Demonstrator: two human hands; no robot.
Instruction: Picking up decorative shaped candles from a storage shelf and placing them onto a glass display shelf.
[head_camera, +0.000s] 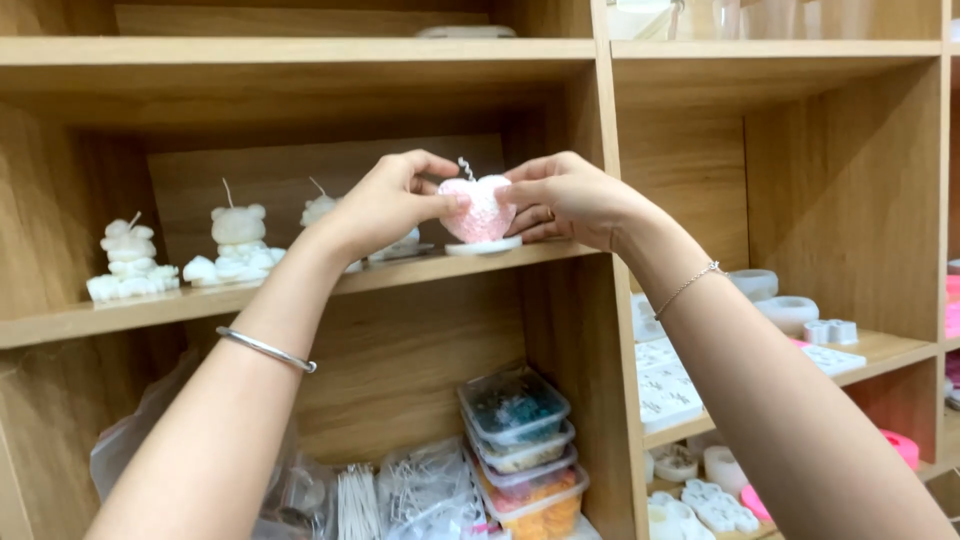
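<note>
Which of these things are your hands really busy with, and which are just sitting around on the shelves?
In hand:
left hand
right hand
pink heart candle
white dish under it

Lying about:
white bear candles
stacked plastic tubs
bundle of wicks
white moulds

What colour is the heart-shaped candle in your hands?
Pale pink heart-shaped candle, white wick; seen in the head view.

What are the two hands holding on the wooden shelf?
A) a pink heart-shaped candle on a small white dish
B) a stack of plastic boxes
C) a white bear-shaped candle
A: the left hand and right hand both grip the pink heart-shaped candle, which sits on a small white dish.
</note>
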